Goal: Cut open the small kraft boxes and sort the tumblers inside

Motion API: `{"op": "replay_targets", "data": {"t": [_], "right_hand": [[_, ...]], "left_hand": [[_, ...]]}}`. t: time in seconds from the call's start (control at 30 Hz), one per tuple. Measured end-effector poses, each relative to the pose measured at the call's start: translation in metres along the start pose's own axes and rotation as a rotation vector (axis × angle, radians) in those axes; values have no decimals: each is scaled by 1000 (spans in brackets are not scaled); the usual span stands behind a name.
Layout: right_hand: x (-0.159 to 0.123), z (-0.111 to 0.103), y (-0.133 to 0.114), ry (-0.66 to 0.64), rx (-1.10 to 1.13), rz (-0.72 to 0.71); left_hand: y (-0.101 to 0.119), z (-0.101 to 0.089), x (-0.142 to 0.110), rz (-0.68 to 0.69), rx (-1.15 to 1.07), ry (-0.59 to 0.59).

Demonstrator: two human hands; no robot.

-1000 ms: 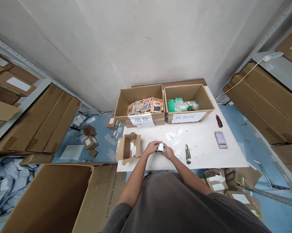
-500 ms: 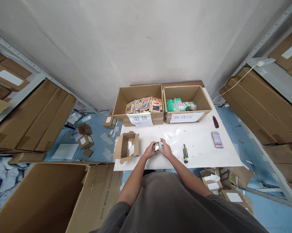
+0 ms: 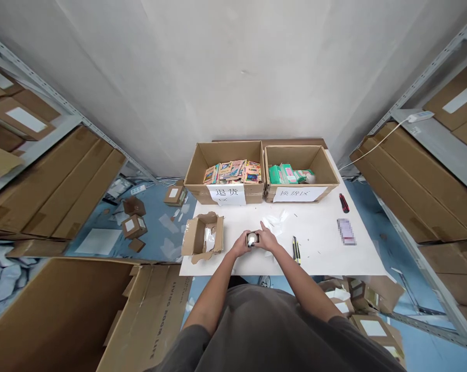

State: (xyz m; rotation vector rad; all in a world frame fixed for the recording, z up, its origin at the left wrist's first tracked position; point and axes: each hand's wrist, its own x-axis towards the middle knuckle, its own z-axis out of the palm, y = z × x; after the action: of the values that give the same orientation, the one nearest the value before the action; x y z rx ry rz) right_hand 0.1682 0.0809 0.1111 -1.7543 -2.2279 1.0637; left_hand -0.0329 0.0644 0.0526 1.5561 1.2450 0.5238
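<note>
Low over the front of the white table, a small dark-edged box [image 3: 252, 243] is gripped between both my hands. A round, pale, shiny thing [image 3: 252, 237] shows in its top; its kind I cannot make out. My left hand [image 3: 240, 245] closes round the left side of the box, and my right hand [image 3: 267, 239] grips the right side. Crumpled clear plastic [image 3: 275, 222] lies just beyond my right hand. A yellow-and-black utility knife [image 3: 296, 250] rests to the right. On the left stands an open, torn carton [image 3: 217, 243] with white wrapping inside.
At the back, one labelled carton [image 3: 252, 195] holds colourful card packs; another [image 3: 322, 187] holds green boxes. A red knife [image 3: 344, 203] and a blurred purple item [image 3: 346, 232] lie at right. A large open carton [image 3: 155, 310] stands at lower left; shelves flank both sides.
My right hand has come down from the top of the small box to its side, and the round shiny thing shows more fully. The camera view has shifted slightly.
</note>
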Motion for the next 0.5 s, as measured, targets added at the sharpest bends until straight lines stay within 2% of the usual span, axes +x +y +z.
{"op": "replay_targets", "data": {"t": [0.13, 0.33, 0.4, 0.5], "right_hand": [[17, -6, -9, -48, -74, -30], [12, -3, -11, 24, 108, -98], [5, -13, -14, 57, 172, -110], [-2, -48, -27, 105, 229, -174]], "left_hand": [[-5, -4, 5, 23, 15, -23], [0, -13, 7, -12, 142, -64], [6, -13, 6, -37, 169, -41], [15, -12, 3, -75, 191, -6]]}}
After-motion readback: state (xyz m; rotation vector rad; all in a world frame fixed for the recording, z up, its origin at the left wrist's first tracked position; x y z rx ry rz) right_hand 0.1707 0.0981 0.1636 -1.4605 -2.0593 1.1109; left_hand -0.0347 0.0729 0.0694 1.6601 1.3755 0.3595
